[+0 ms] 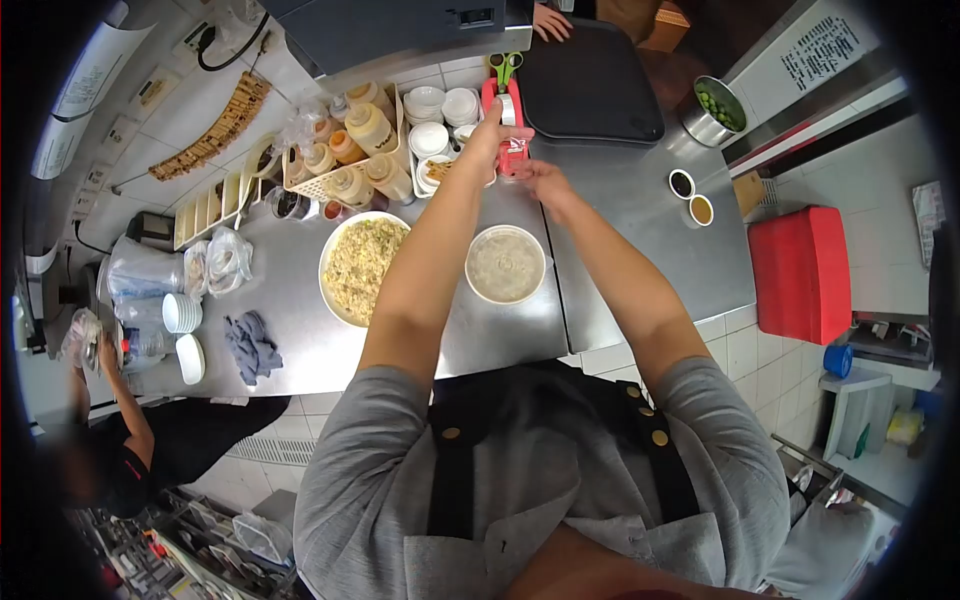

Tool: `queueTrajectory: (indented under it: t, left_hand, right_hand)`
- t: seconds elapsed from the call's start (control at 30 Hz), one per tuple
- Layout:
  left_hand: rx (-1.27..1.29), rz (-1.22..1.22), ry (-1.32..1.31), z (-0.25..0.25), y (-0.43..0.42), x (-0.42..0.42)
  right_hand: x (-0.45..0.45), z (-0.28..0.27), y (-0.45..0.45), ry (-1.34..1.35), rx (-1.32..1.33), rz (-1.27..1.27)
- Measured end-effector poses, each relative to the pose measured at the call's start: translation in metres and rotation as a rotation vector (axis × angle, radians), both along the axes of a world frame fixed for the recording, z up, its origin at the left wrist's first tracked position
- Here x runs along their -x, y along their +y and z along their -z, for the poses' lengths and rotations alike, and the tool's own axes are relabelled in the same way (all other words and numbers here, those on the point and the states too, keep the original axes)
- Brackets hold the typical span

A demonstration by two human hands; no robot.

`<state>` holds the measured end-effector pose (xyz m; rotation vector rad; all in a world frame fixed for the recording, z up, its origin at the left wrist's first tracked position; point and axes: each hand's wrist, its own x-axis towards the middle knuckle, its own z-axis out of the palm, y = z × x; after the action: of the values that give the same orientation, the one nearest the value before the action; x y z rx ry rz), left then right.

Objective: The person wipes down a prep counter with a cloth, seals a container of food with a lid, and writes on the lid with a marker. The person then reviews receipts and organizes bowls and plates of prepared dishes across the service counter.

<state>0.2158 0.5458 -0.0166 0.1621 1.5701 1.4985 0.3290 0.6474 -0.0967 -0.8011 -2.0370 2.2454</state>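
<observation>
A red tape dispenser (514,150) with a white roll lies at the back of the steel counter, green-handled scissors (506,64) at its far end. My left hand (489,142) lies over the dispenser's left side, fingers closed across it. At its near end my right hand (547,184) has its fingertips curled together; whatever they may pinch is too small to make out. Nearer to me, between my forearms, stands a round bowl with a translucent lid (506,264). Left of it is a large white bowl of fried rice (362,268), partly behind my left forearm.
Sauce bottles (370,130) fill a basket at the back left, beside stacked white cups (428,137). A black tray (590,82) lies at the back, another person's hand (551,22) at its edge. Two sauce cups (701,210) and a metal pot (713,110) stand right. Another person works far left.
</observation>
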Motion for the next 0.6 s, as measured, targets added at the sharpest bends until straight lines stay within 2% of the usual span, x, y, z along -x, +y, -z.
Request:
queueTrajectory:
  t: [0.1,0.17,0.23,0.3,0.37,0.43,0.5,0.53,0.57,0.6]
  left_hand:
    - [-0.055,0.022,0.115,-0.032,-0.044,-0.065]
    - [-0.03,0.122,0.078,-0.041,-0.079,-0.114]
    - [-0.093,0.207,0.061,-0.017,-0.108,-0.158]
    - [-0.065,0.181,0.01,-0.022,-0.123,-0.198]
    - [-0.035,0.153,-0.048,-0.02,-0.126,-0.211]
    - [-0.029,0.133,-0.008,-0.008,-0.127,-0.213]
    - [0.032,0.129,0.034,0.005,-0.119,-0.209]
    - [0.091,0.131,0.076,0.008,-0.117,-0.208]
    - [0.098,0.122,0.059,0.012,-0.12,-0.209]
    - [0.104,0.157,0.176,0.016,-0.123,-0.209]
  right_hand:
    - [0.007,-0.037,0.011,-0.087,0.103,-0.068]
    - [0.021,-0.022,0.026,-0.111,0.125,-0.086]
    - [0.026,-0.016,0.031,-0.136,0.147,-0.104]
    - [0.03,-0.022,0.03,-0.153,-0.064,-0.119]
    - [0.034,-0.005,0.033,-0.122,-0.138,-0.165]
    - [0.034,-0.013,0.026,-0.087,-0.212,-0.213]
    - [0.034,-0.025,0.024,-0.234,-0.771,-0.253]
    - [0.037,-0.017,0.017,-0.212,-1.102,-0.175]
    - [0.036,-0.01,0.017,-0.22,-1.094,-0.194]
    - [0.033,-0.013,0.019,-0.189,-1.297,-0.253]
